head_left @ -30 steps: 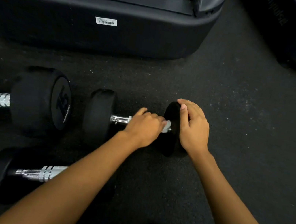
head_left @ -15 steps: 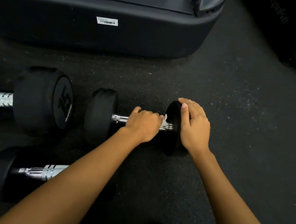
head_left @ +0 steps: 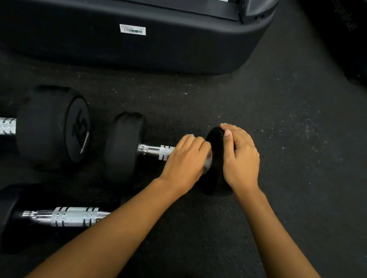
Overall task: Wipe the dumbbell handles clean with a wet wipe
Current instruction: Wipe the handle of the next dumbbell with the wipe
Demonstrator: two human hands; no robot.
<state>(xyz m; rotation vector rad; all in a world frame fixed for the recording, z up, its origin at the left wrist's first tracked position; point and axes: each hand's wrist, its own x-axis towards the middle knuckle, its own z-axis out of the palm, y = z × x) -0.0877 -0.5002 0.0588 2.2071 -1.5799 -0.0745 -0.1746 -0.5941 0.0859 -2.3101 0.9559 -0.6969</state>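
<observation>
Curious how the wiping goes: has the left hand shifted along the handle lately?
Yes. The left hand slid right along the handle, toward the weight head that the right hand holds. More bare chrome now shows behind it.

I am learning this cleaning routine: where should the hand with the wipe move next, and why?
Probably slide the left hand with the white wet wipe leftward along the chrome dumbbell handle. It sits against the right black round head, which the right hand steadies, and bare knurled chrome lies to its left.
</observation>
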